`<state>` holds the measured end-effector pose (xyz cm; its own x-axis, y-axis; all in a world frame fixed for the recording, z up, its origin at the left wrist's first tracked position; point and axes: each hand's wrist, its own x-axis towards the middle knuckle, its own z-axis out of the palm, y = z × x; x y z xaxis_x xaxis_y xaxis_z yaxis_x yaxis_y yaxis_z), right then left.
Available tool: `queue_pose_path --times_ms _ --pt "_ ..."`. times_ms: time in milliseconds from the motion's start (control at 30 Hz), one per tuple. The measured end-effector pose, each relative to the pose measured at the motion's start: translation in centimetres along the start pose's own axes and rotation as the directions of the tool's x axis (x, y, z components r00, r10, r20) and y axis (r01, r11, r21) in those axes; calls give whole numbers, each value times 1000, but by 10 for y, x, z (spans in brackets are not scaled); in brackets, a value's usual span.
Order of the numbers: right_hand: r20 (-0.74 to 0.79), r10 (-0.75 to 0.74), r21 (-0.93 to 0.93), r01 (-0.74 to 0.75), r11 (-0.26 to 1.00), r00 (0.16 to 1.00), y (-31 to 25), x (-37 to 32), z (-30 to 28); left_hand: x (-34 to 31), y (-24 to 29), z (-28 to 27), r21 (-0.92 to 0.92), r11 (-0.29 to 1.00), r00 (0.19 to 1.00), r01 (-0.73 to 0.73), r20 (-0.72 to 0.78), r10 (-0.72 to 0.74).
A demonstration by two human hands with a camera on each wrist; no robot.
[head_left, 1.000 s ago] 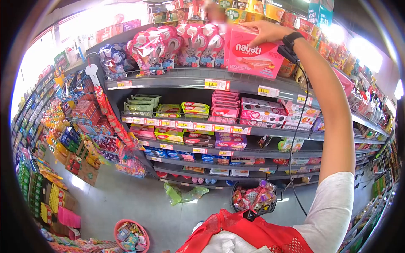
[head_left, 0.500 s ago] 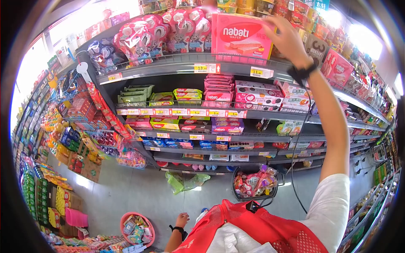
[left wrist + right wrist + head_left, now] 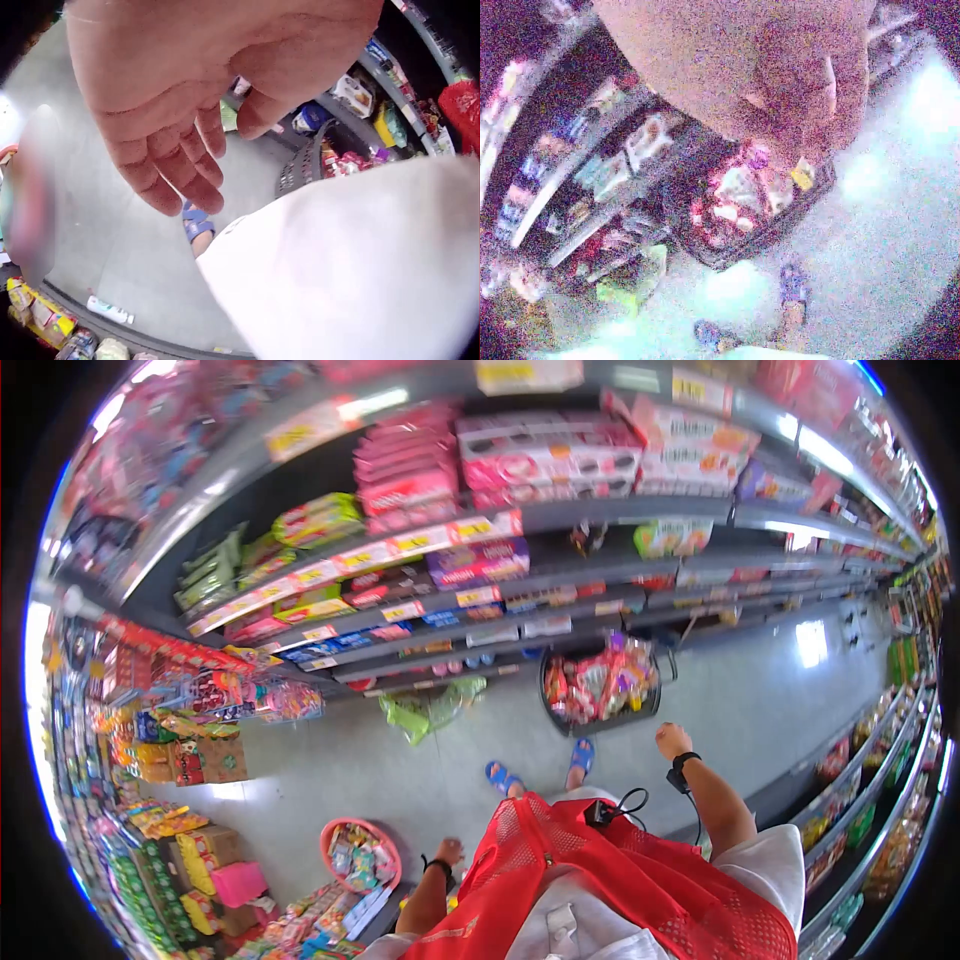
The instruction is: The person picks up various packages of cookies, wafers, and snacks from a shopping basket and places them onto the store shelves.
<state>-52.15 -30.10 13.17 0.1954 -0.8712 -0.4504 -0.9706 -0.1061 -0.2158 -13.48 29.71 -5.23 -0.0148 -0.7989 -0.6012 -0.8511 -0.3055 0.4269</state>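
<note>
Purple box [image 3: 478, 565], blurred "nabati" lettering; dark basket [image 3: 600, 726] beyond hands [image 3: 674, 740] [image 3: 450, 851].

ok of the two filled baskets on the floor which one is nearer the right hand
The black basket, squarish, just ahead of the right hand in the head view. The pink basket is round and nearer the left hand.

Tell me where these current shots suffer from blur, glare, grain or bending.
Head view: fisheye bending and dark corners, motion-like blur on the price tag at the top edge, glare patches on the floor; left wrist view: the left hand fairly clear, the white cloth washed out; right wrist view: heavy coloured grain, even over the right hand, with overexposed floor patches.
</note>
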Motion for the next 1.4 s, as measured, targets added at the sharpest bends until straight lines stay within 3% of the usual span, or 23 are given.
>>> queue_pose_path --times_ms 33,67,133,200,233,367,433,467,533,567,667,767,800,867,900,1000,1033,1067,1133,1233,1333,1367,1400 --pt "53 65 -38 -63 997 996 23 2 27 12 8 -9 -623 765 960 167 -73 -269" --pt "88 82 -43 -78 996 993 43 5 52 32 32 -53 -847 203 783 491 326 -529" --pt "191 109 -64 -98 993 975 82 25 104 65 53 -84 -951 129 798 281 157 -582" --pt "246 111 -78 -94 992 963 103 59 150 115 65 -119 -903 211 802 375 201 -562" --pt "244 109 -88 -90 992 963 103 74 168 143 58 -112 -905 221 821 363 199 -534" --pt "233 -10 6 9 1000 972 80 156 229 272 51 -103 -783 513 881 352 93 -463" --pt "233 -123 70 110 992 965 51 195 236 341 62 -91 -708 676 924 202 -90 -371" --pt "183 -190 116 171 978 965 52 219 267 368 90 -109 -771 602 935 207 -26 -354" --pt "278 -252 190 204 960 927 33 257 290 420 146 -121 -877 450 938 169 3 -346" --pt "219 -284 212 239 948 934 14 271 290 440 168 -109 -918 377 931 121 -26 -364" --pt "41 -322 190 309 932 946 8 294 341 479 257 -85 -992 48 927 118 92 -364" --pt "164 -213 411 130 902 963 7 306 395 483 300 -48 -972 -168 919 163 211 -333" --pt "208 -185 385 93 918 961 2 302 395 482 306 -40 -957 -229 916 178 246 -316" --pt "289 -127 318 30 948 949 1 294 392 478 311 -28 -965 -187 908 182 238 -344" --pt "258 -172 288 94 953 951 2 288 390 478 313 -26 -969 -169 906 181 231 -355" --pt "111 -362 343 306 888 926 15 274 381 479 287 -27 -904 426 903 -31 -209 -376" --pt "65 -453 333 408 850 889 22 269 375 480 282 -39 -878 473 880 75 -165 -446" --pt "112 -492 294 444 846 863 19 260 346 480 280 -65 -842 507 847 184 -126 -516" --pt "90 -635 293 589 753 767 25 247 305 492 252 -75 -605 796 807 -1 -471 -357" --pt "119 -789 330 726 604 602 28 243 265 504 238 -111 -498 867 838 0 -473 -272" --pt "135 -848 463 724 511 513 14 251 239 515 217 -115 -377 923 929 -74 -363 -74" --pt "157 -858 559 672 485 489 6 258 235 522 203 -102 -264 953 891 -151 -454 15" --pt "178 -845 725 513 459 505 0 269 237 523 200 -109 -493 868 946 -60 -305 -108"
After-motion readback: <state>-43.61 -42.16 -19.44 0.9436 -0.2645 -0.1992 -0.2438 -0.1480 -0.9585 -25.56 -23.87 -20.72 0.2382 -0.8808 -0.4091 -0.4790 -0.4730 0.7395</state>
